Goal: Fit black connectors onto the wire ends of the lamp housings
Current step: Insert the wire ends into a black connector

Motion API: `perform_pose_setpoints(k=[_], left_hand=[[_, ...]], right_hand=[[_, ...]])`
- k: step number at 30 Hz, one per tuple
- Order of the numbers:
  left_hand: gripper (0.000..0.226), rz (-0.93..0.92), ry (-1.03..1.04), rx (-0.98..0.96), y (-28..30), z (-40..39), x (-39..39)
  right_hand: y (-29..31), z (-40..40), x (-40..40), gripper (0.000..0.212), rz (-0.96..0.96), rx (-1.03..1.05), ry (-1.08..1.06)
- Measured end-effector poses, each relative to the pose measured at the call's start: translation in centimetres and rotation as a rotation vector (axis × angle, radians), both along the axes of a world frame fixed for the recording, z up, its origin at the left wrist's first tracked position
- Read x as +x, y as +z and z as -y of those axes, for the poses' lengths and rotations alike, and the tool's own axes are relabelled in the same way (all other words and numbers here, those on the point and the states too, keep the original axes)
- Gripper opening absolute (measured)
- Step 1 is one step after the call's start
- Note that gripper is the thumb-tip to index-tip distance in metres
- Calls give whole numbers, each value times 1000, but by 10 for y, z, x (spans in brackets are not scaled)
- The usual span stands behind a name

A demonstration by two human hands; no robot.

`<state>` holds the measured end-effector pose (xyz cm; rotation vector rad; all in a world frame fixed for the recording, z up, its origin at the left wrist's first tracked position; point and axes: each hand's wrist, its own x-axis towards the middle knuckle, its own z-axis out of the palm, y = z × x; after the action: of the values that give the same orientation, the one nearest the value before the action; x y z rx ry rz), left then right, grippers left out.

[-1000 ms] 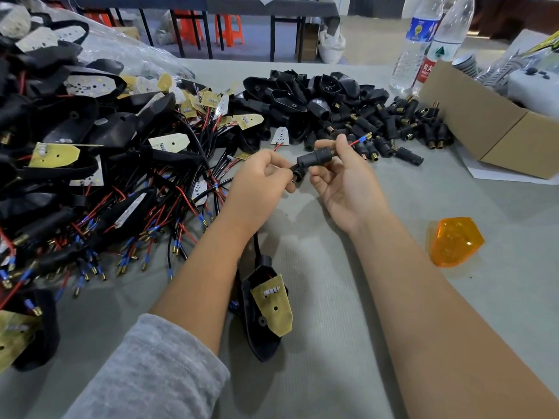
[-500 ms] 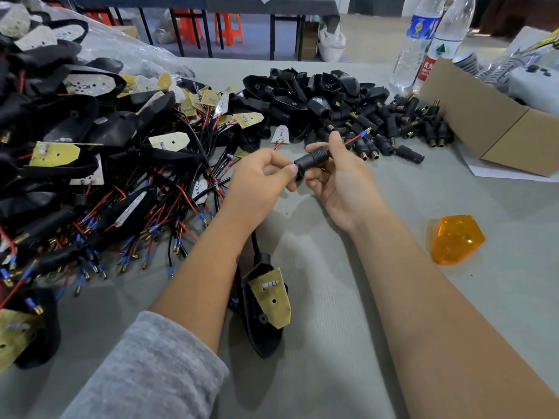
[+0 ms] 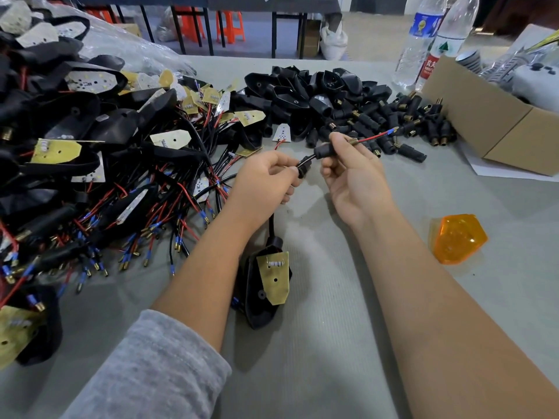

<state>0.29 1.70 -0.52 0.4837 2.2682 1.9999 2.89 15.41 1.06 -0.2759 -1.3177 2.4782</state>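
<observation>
1. The right hand pinches a black connector between thumb and curled fingers; the connector's long axis runs slantwise, low end toward the left hand, high end up and to the right.
2. From that high end a brass tip and a red wire stick out past the right fingertips, ending in a blue-sleeved terminal that points toward the loose connector pile.
3. The left hand has its fingers curled, pinching the black cable just below the connector's low end; the two hands' fingertips are close together.
4. One lamp housing with a yellowish board lies on the table below the left wrist, its narrow end pointing toward the camera; its cable rises toward the left fingers.
5. To the left of the left hand lies a large heap of wired housings, too many to count.
6. Beyond both hands' fingertips: a heap of empty black shells.
7. Right of the right forearm: one orange lens. Beyond it: one cardboard box and two plastic bottles.
</observation>
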Motion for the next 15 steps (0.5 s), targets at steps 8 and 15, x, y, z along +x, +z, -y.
perform_pose_setpoints(k=[8,15], left_hand=[[31,-116,47,69,-1,1,3],[27,-182,56,-22,2,2,7]], right_hand=[[-7,8,1,11,26,332,82],[-8,8,0,9,20,286,69]])
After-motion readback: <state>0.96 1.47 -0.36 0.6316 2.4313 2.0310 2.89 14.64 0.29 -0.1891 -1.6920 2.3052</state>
